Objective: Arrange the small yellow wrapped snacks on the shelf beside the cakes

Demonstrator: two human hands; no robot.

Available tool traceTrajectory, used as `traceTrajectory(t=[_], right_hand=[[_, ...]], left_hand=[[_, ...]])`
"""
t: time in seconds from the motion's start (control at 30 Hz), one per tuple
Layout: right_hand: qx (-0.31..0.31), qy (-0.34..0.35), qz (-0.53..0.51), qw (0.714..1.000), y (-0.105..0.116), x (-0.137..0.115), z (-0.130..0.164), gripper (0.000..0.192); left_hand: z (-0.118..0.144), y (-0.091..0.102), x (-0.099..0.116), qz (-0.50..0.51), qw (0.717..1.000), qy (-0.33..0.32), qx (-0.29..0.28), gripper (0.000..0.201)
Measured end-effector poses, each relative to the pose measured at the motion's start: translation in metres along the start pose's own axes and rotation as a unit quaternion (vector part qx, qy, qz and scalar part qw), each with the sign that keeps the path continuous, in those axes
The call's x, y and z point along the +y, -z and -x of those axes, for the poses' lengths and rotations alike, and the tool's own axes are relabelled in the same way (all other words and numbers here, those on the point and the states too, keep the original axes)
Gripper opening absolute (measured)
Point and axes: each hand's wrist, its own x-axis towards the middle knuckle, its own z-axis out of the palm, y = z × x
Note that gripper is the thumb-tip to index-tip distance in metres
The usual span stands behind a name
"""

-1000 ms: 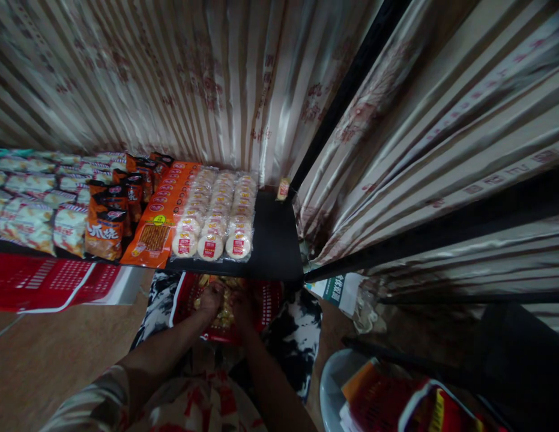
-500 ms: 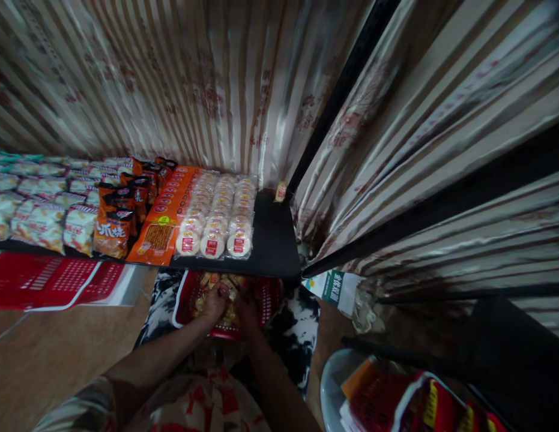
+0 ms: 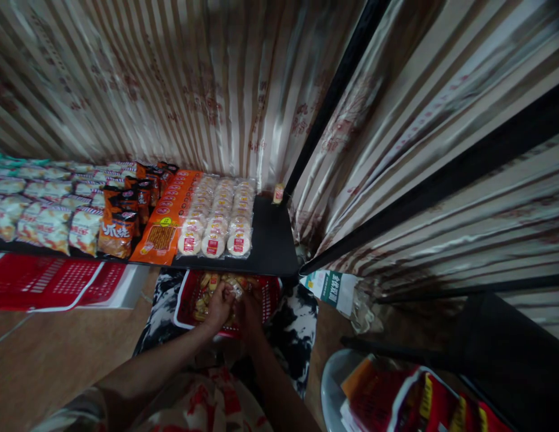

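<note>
A red basket [image 3: 271, 295] with a white rim rests on my lap, holding several small wrapped snacks [image 3: 202, 305]. Over its middle, my left hand [image 3: 220, 305] is closed, fingers pinched at a small snack packet [image 3: 235, 286] in clear, shiny wrapping. Close beside it, my right hand [image 3: 247, 311] is in shadow and bent round the same packet from the other side. The dim light hides most of the right fingertips. What is inside the packet is too blurred to name.
A black shelf [image 3: 275, 240] in front bears rows of round white packaged cakes [image 3: 214, 240], an orange bag [image 3: 160, 231] and snack bags [image 3: 119, 231]. Another red basket [image 3: 49, 282] is at left. At lower right, a pale tub [image 3: 333, 384] holds red packaging. Black bars [image 3: 423, 192] cross a striped curtain.
My hands have come closer together around the clear packet, with the left fingers now more tightly pinched. The view has shifted slightly. The shelf goods stay in place.
</note>
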Motion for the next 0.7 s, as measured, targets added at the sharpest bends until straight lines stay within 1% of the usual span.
traceTrajectory(t=[0.13,0.23,0.33,0.43,0.53,0.7], right_hand=[[0.009,-0.044,-0.053,0.998,-0.001,-0.015,0.006,0.038],[0.014,-0.044,-0.082,0.996,0.000,-0.022,0.009,0.040],[0.024,-0.048,-0.104,0.993,0.001,-0.024,0.011,0.042],[0.030,-0.058,-0.100,0.993,0.003,-0.025,0.012,0.043],[0.016,-0.054,-0.078,0.995,0.006,-0.025,0.012,0.043],[0.021,-0.050,-0.097,0.994,0.010,-0.026,0.011,0.040]], left_hand=[[0.003,-0.001,0.006,0.019,1.000,-0.018,0.007,0.019],[0.006,0.000,0.012,0.010,0.999,-0.032,0.017,0.029],[0.008,0.002,0.017,0.001,1.000,-0.030,0.007,0.035],[0.011,0.003,0.020,-0.004,0.999,-0.040,-0.001,0.041],[0.013,0.005,0.021,-0.023,0.999,-0.046,-0.006,0.046],[0.015,0.006,0.022,-0.033,0.997,-0.071,-0.014,0.049]])
